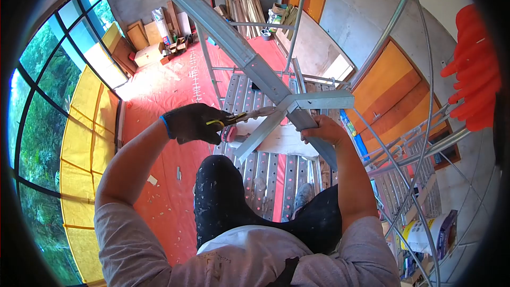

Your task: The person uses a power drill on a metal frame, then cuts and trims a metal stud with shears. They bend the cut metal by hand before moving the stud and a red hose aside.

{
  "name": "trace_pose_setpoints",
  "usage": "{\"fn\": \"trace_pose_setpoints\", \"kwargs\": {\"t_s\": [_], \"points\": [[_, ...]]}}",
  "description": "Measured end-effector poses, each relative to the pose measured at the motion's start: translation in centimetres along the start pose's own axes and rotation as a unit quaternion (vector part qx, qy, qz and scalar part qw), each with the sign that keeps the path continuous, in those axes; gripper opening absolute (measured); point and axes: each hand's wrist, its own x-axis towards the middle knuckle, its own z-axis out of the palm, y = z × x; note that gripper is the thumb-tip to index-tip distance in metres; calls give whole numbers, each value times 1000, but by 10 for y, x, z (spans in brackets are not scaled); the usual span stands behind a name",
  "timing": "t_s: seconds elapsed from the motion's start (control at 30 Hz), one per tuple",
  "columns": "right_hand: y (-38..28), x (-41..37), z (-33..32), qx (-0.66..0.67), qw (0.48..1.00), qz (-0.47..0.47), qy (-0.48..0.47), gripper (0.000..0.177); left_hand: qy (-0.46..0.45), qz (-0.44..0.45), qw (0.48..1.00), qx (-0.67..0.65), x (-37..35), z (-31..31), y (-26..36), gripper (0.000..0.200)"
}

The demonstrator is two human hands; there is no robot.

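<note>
My left hand (196,123), in a dark glove, is closed around tin snips (245,117) with yellow and black handles. Their jaws point right and meet the metal channel where its cut flanges splay out. The long grey metal channel (228,40) slopes from upper left down to my right hand. One flap (321,100) sticks out to the right and another flap (260,137) points down left. My bare right hand (326,130) is wrapped around the channel just below the cut. Beneath, a pale sheet or bag (281,139) lies on the perforated platform, partly hidden.
I sit on a scaffold platform (260,172) above a red-covered floor (159,95). Scaffold tubes (396,16) and braces rise at right, near red gloves (475,69). Wood strips (247,13) and boards lean at the back wall. Windows (50,79) line the left.
</note>
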Motion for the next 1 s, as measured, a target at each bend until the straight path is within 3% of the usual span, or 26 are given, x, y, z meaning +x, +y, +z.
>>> {"fn": "trace_pose_setpoints", "kwargs": {"t_s": [0.1,0.2,0.3,0.47,0.6,0.73,0.8,0.9,1.0], "points": [[8,7,5,3,999,-19,-29,53,-36,-100,991,-79,-4,9,4,65],[15,12,15,-9,1000,-16,-22,61,14,-34,996,-81,-11,23,8,64],[-5,10,34,-42,999,19,17,62,4,-66,992,-109,-15,35,5,58],[-2,16,41,-140,989,12,54,60,-34,-176,973,-149,-21,46,8,65],[7,23,41,-225,972,-9,65,63,-79,-300,919,-245,-28,48,50,64],[0,25,46,-162,985,31,44,66,92,-159,969,-164,-30,96,18,61],[5,28,44,-162,986,20,40,53,133,-93,975,-152,-28,102,13,60],[-8,21,42,-164,985,57,13,50,63,-194,934,-293,-33,85,32,47],[-20,14,45,-166,984,66,-8,56,-13,-206,923,-326,-34,73,33,30]]}}
